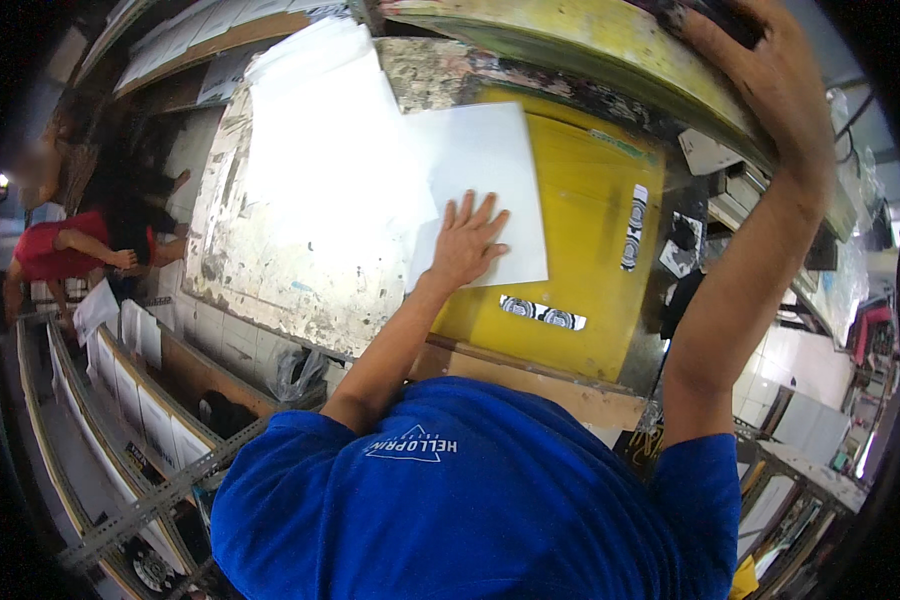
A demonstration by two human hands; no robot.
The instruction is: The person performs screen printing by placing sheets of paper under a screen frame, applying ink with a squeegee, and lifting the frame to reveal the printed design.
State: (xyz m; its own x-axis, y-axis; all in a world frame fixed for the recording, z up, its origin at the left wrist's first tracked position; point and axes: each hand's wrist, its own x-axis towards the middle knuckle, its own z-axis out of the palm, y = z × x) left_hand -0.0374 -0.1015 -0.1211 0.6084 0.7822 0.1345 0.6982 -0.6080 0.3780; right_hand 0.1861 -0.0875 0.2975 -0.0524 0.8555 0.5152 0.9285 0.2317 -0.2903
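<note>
Your blue shirt (480, 500) fills the foreground, nearest the camera. Beyond it, your left hand (468, 240) is flattened with fingers spread on a white sheet (480, 145), pressing rather than grasping. The sheet lies on the left part of a yellow board (590, 240), its long axis running away from you, far end leaning slightly left. Its right edge stands out clearly against the yellow, its near edge just beyond a crosswise black-and-white strip (543, 312). Its left edge blends into glare from white sheets (320, 140) alongside, so you cannot tell any overlap. Bare yellow separates its right edge from a second strip (634, 228), which points away from you. Your right hand (760, 75) is raised at a stained frame (570, 30) on the far side, fingers partly cut off; whether it grips anything, you cannot tell.
</note>
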